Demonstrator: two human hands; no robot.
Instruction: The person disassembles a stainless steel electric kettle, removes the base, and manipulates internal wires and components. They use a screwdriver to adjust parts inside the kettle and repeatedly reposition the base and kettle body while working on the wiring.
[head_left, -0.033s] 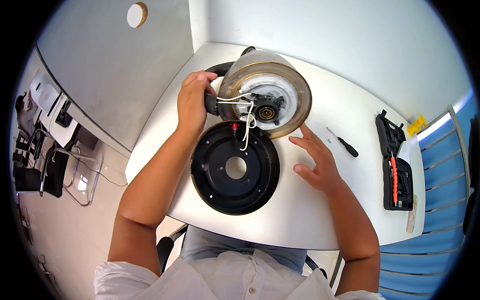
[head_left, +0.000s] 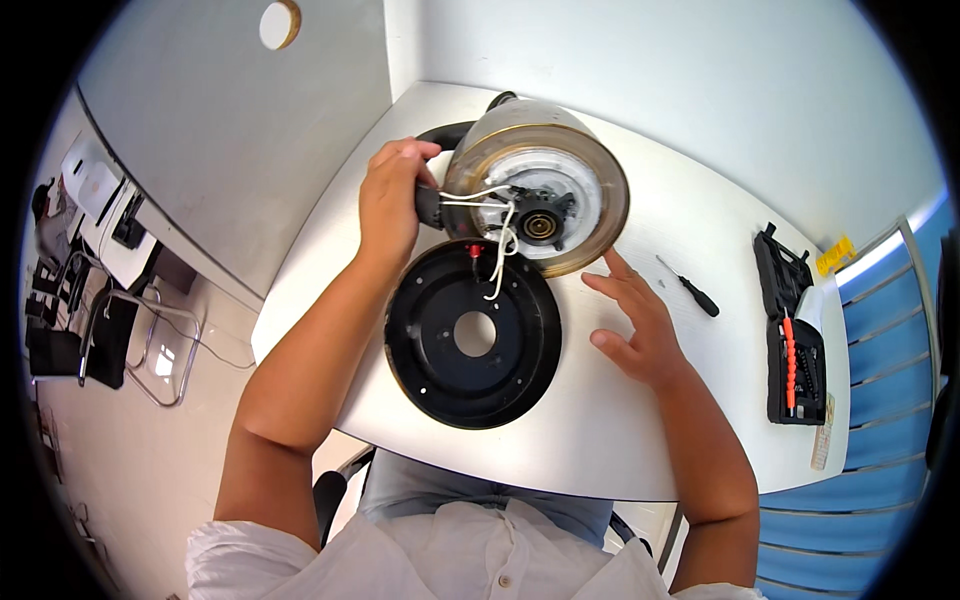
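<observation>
An electric kettle [head_left: 612, 205] with a glass body lies tipped on the table, its opened underside facing me. White wires [head_left: 512, 243] run from the handle's end to the black coupler [head_left: 541, 226] and hang down over a round black base cover [head_left: 425, 345]. That cover lies nearer to me, hollow side up, with a hole in its middle and a small red part at its far edge. My left hand [head_left: 392, 200] is closed round the kettle's black handle [head_left: 428, 206]. My right hand [head_left: 640, 325] is open, fingers apart, its index fingertip close to the kettle's lower right rim.
A screwdriver [head_left: 697, 295] with a black handle lies right of the kettle. Farther right is an open black tool case [head_left: 797, 375] holding an orange flexible shaft [head_left: 790, 362]. Walls stand behind the white table [head_left: 620, 440], and a blue railed panel [head_left: 890, 390] borders its right side.
</observation>
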